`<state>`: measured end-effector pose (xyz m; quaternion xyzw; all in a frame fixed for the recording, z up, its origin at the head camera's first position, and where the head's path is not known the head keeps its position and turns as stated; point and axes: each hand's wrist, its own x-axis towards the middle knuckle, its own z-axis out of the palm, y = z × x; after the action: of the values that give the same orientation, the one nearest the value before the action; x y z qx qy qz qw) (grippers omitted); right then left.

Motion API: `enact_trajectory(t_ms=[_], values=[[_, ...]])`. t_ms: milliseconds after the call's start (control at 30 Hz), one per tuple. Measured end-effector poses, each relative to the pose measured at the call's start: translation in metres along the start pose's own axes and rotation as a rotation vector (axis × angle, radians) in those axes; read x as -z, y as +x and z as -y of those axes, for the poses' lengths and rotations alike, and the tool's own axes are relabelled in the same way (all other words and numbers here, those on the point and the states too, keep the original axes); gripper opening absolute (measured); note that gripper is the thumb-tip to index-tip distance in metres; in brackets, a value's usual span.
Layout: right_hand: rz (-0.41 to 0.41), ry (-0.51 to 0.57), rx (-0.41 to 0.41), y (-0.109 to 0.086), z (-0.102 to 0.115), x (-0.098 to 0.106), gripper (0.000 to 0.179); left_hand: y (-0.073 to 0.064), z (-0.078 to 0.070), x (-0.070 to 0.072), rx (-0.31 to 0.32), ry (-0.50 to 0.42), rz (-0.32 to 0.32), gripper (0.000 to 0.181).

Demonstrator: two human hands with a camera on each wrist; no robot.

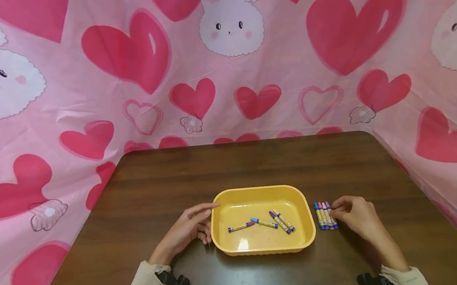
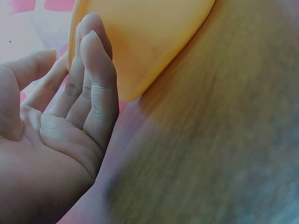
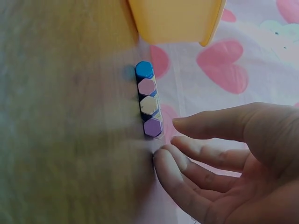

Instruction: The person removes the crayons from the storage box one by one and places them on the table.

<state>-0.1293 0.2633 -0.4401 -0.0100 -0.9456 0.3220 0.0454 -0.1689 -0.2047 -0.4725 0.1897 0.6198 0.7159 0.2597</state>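
Note:
A yellow plastic tray (image 1: 264, 252) stands on the table, with several crayons lying loose inside, among them a blue-tipped crayon (image 1: 264, 223) and a purple-tipped crayon (image 1: 241, 227). My left hand (image 1: 185, 231) is at the tray's left side, index finger over the rim and the other fingers loosely bent along the outer wall. To the right of the tray, several crayons (image 1: 322, 218) lie side by side in a neat row. My right hand (image 1: 357, 215) is beside the row's right end. In the right wrist view its thumb and fingers are spread near the purple crayon (image 3: 153, 127), holding nothing.
The dark brown wooden table (image 1: 149, 177) extends behind the tray and to both sides. A pink cloth (image 1: 224, 101) with hearts and rabbits hangs around its far and side edges.

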Motion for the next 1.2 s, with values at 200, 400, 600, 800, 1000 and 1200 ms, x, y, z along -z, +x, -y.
enact_trajectory(t_ms=[200, 400, 600, 800, 1000, 1200], values=[[-0.063, -0.027, 0.041, 0.0, 0.001, 0.0, 0.009, 0.001, 0.0, 0.0, -0.006, -0.007, 0.006, 0.046], [-0.168, -0.023, 0.093, 0.0, 0.005, 0.003, 0.009, 0.003, -0.001, 0.0, -0.009, 0.005, 0.002, 0.045], [-0.188, 0.081, 0.122, -0.004, 0.019, -0.001, 0.015, 0.002, 0.0, 0.001, -0.004, -0.005, 0.007, 0.045], [-0.147, 0.168, 0.222, -0.007, 0.052, -0.011, 0.015, 0.001, 0.001, 0.001, 0.002, -0.014, -0.001, 0.046], [-0.076, 0.165, 0.318, 0.0, 0.087, -0.017, 0.016, 0.002, 0.001, 0.0, 0.016, -0.018, -0.012, 0.046], [0.042, 0.169, 0.4, 0.01, 0.113, -0.03, 0.016, 0.002, 0.0, 0.001, 0.02, -0.018, -0.012, 0.046]])
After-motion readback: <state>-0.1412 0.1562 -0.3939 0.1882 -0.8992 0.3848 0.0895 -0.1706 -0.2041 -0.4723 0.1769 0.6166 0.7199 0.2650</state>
